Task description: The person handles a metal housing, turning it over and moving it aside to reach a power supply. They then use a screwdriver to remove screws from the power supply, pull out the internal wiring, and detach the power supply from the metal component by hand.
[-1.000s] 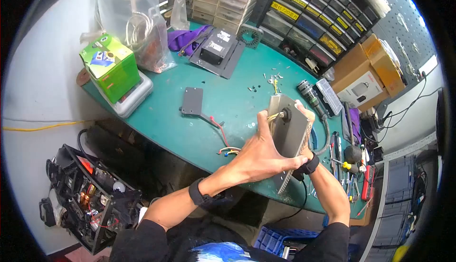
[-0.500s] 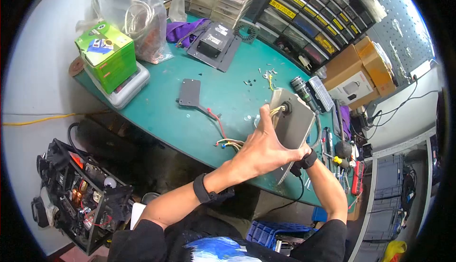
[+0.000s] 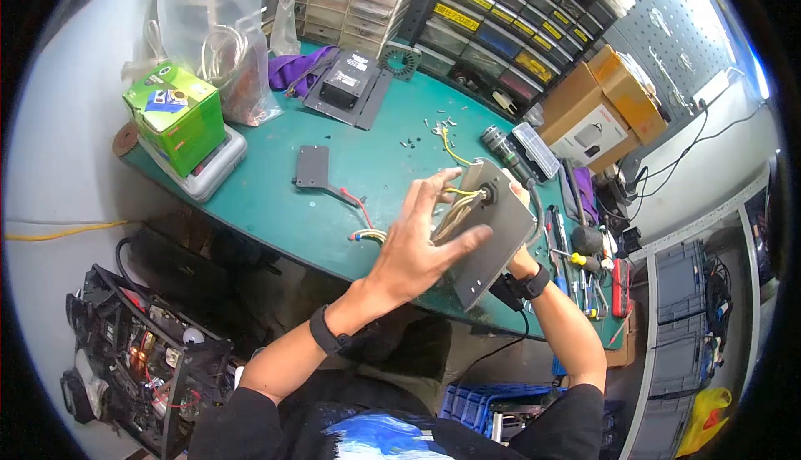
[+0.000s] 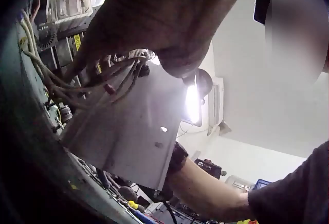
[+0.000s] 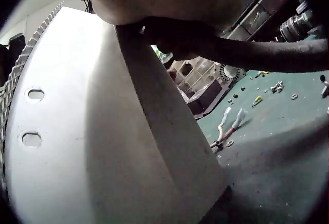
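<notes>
A grey sheet-metal casing (image 3: pixel 501 239) is held tilted above the front of the green workbench. A bundle of pale wires (image 3: pixel 455 210) comes out through a black grommet (image 3: pixel 488 193) in it. My right hand (image 3: pixel 524 264) grips the casing from behind, mostly hidden by it in the head view; the right wrist view shows the casing's bare side with two slots (image 5: pixel 32 139). In front of the casing, my left hand (image 3: pixel 409 251) has its fingers spread beside the wires, its thumb overlapping the metal face.
On the workbench (image 3: pixel 259 168) lie a small dark plate (image 3: pixel 314 168) with wires, loose screws (image 3: pixel 438 126) and a flashlight-like black cylinder (image 3: pixel 501 143). Hand tools (image 3: pixel 584 268) line the right edge. A green box (image 3: pixel 175 118) stands left; drawer cabinets (image 3: pixel 501 30) stand behind.
My left hand has let go of the casing; its thumb has come away from the lower edge and its fingers have spread. The casing has turned, showing more of its flat face.
</notes>
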The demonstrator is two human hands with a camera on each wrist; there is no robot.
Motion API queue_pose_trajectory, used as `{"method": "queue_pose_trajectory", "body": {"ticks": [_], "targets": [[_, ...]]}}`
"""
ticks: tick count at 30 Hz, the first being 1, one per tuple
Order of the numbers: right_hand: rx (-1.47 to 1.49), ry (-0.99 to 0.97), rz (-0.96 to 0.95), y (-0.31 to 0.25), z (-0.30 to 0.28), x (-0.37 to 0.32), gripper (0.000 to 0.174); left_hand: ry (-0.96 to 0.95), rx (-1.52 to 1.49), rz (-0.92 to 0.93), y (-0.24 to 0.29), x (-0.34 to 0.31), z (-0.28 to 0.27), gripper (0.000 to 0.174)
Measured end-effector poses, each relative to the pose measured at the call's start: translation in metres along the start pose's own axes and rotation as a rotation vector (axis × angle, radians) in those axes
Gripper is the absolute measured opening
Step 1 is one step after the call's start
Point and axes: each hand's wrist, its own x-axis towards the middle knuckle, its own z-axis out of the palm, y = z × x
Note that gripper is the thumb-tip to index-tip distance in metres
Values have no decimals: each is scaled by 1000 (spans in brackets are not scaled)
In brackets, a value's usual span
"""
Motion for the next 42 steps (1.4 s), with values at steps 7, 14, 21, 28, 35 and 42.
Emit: {"method": "queue_pose_trajectory", "body": {"ticks": [7,14,21,28,35,42], "targets": [[-242,35,-235,3,-3,-1,52,142,160,202,10,1,-9,33],[-430,70,-331,5,-16,-5,59,137,244,256,10,4,-9,24],[-461,97,-425,4,-9,-6,59,10,-33,-9,15,8,-20,25],[-338,113,-336,6,-12,-2,55,-85,72,-56,-6,-6,-41,44],[-425,108,-379,-2,-4,-3,54,-285,-121,-264,-14,-3,-60,26],[-381,113,-339,-4,-1,-5,52,-286,-280,-275,-10,12,-81,30]]}}
